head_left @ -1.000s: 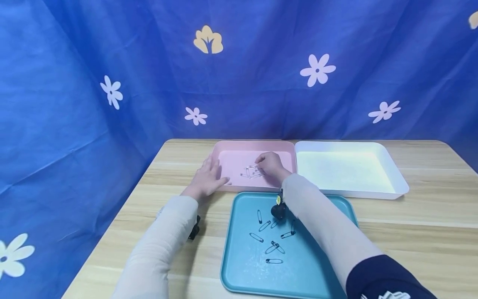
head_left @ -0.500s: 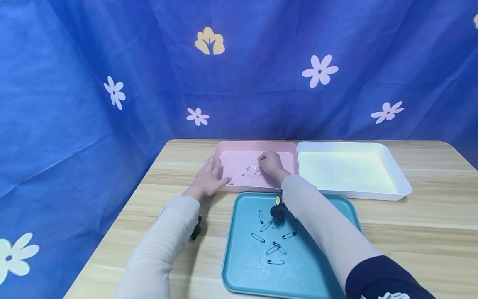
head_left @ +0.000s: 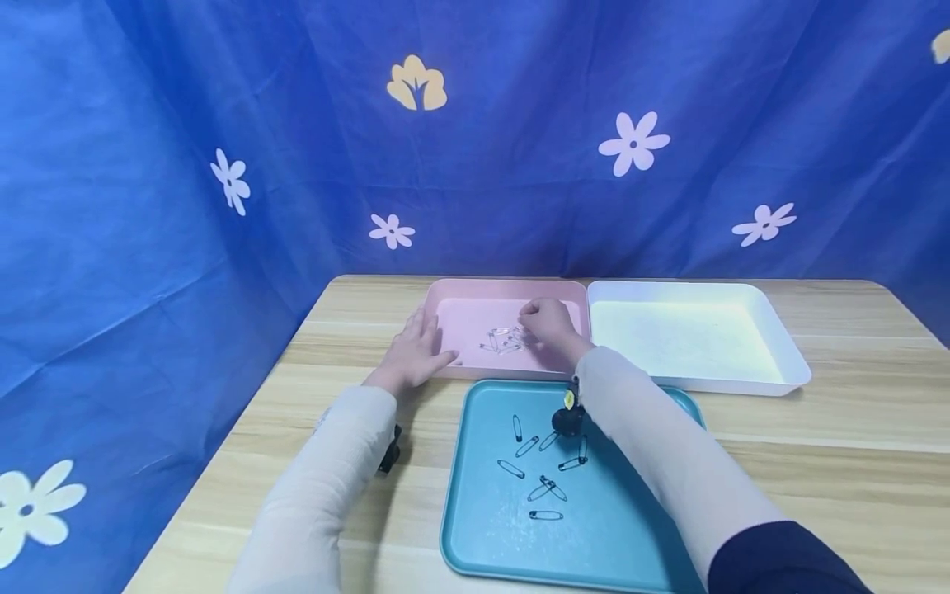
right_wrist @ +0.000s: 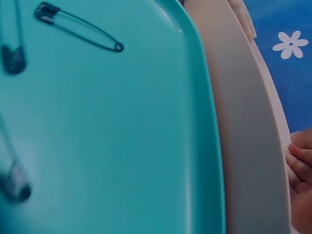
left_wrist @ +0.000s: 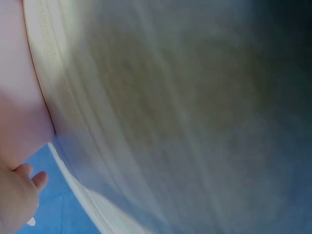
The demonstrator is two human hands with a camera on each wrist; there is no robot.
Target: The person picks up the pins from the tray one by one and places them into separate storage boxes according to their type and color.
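At the back of the table is a shallow pink tray [head_left: 508, 288] with a small cluster of silver-looking safety pins [head_left: 503, 341] inside. Over its right half is my right hand [head_left: 555, 328], fingers bent and fingertips close to the cluster; the right wrist view shows the curled fingers [right_wrist: 301, 168] past the tray wall, and I cannot tell whether a pin is between them. My left hand [head_left: 411, 356] rests against the pink tray's left front corner, fingers stretched out and thumb at the rim. Dark safety pins [head_left: 546, 516] lie scattered on a teal tray [head_left: 482, 549] in front.
A white tray [head_left: 690, 338] stands right of the pink one, their sides meeting. Under my right forearm lies part of the teal tray. Wooden tabletop [head_left: 839, 462] extends on both sides, and a blue flowered cloth [head_left: 505, 165] hangs behind.
My right hand has shifted a little to the right, away from the silver pins, which stay in the pink tray. The left hand has kept its place.
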